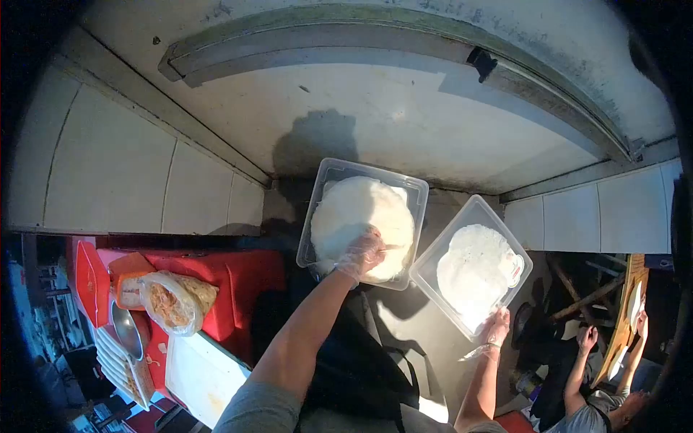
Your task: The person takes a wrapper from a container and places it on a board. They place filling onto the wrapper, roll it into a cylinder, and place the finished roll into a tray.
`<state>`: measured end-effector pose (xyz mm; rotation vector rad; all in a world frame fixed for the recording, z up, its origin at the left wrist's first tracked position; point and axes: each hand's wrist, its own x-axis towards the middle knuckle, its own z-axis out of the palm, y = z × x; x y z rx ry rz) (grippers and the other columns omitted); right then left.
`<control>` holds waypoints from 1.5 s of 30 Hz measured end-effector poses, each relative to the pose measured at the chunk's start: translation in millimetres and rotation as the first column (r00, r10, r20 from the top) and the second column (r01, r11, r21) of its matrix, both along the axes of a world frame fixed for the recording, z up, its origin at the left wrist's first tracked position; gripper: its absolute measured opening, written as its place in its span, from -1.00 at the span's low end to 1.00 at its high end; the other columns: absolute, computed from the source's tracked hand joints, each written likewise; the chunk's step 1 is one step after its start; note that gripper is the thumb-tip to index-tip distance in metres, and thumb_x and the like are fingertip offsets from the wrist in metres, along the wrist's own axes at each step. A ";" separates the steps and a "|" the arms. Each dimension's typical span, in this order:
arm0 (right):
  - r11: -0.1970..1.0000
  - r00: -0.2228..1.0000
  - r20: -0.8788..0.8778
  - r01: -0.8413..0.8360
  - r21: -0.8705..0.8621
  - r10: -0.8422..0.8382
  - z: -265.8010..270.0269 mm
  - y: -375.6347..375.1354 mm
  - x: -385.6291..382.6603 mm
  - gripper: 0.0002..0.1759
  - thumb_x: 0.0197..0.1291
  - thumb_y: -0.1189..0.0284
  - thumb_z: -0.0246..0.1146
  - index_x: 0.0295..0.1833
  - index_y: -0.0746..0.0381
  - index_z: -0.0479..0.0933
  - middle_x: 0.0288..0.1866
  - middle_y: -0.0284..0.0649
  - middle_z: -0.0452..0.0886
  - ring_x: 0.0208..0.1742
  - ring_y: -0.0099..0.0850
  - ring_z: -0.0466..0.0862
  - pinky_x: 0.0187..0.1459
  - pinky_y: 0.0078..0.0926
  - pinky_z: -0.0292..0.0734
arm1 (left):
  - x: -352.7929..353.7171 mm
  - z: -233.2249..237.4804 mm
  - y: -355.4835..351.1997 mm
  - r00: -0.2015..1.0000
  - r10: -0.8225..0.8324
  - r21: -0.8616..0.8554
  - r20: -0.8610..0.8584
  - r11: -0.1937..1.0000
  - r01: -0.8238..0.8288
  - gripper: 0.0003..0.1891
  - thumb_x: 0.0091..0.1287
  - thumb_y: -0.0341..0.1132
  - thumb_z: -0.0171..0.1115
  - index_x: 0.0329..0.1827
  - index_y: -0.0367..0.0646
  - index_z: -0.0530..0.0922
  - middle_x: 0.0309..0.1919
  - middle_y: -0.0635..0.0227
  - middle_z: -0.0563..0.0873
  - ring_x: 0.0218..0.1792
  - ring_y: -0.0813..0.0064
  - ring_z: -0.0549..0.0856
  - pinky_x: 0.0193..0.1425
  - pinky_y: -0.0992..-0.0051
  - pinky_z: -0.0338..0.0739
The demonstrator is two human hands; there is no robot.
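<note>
My left hand (364,252), in a thin clear glove, reaches into a clear plastic box and touches a stack of round white sheets (364,216); its fingers are bent together at the stack's lower right edge. My right hand (497,326), also gloved, grips the near corner of a second clear box (426,278), which is tilted and stands to the right of the first. White round sheets (473,267) lie in this second box as well, with a red and white label showing at the right.
On the left, a red surface (253,289) bears a bag of orange-brown food (170,303), a metal bowl (128,328), stacked white trays and a white board (202,379). A co-worker (603,404) sits at a wooden table at the lower right. A pale wall rises ahead.
</note>
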<state>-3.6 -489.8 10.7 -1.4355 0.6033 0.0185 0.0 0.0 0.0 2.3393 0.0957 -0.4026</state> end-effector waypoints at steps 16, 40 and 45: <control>0.997 0.997 0.009 -0.075 0.004 0.075 21.7 55.9 19.7 -0.80 0.45 0.39 0.14 0.10 0.19 0.52 -0.33 -0.44 0.54 -0.39 -0.58 0.51 -0.39 -0.56 0.43 | -2.8 88.4 75.3 0.735 0.521 -0.468 -0.433 0.567 -0.678 -0.75 0.41 -0.19 0.21 -0.04 -0.16 0.65 -0.29 0.42 0.66 -0.15 0.45 0.65 -0.14 0.39 0.61; 0.983 0.989 0.144 -0.003 -0.182 0.029 60.8 141.3 -9.4 -0.74 0.48 0.24 0.17 0.06 0.17 0.39 -0.35 -0.34 0.59 -0.50 -0.55 0.56 -0.49 -0.52 0.58 | 8.2 -12.4 74.4 0.931 0.364 -0.377 -0.020 0.860 -0.344 -0.61 0.27 -0.38 0.12 0.17 -0.09 0.66 -0.32 0.51 0.60 -0.35 0.54 0.52 -0.22 0.49 0.46; 0.985 0.992 0.124 -0.005 -0.175 0.027 61.5 143.1 -11.5 -0.77 0.52 0.26 0.11 0.05 0.18 0.35 -0.32 -0.31 0.58 -0.47 -0.52 0.59 -0.45 -0.50 0.60 | 33.0 44.6 127.0 0.930 0.359 -0.297 0.078 0.899 -0.322 -0.74 0.26 -0.36 0.14 -0.03 -0.11 0.67 -0.39 0.41 0.56 -0.31 0.45 0.55 -0.20 0.42 0.44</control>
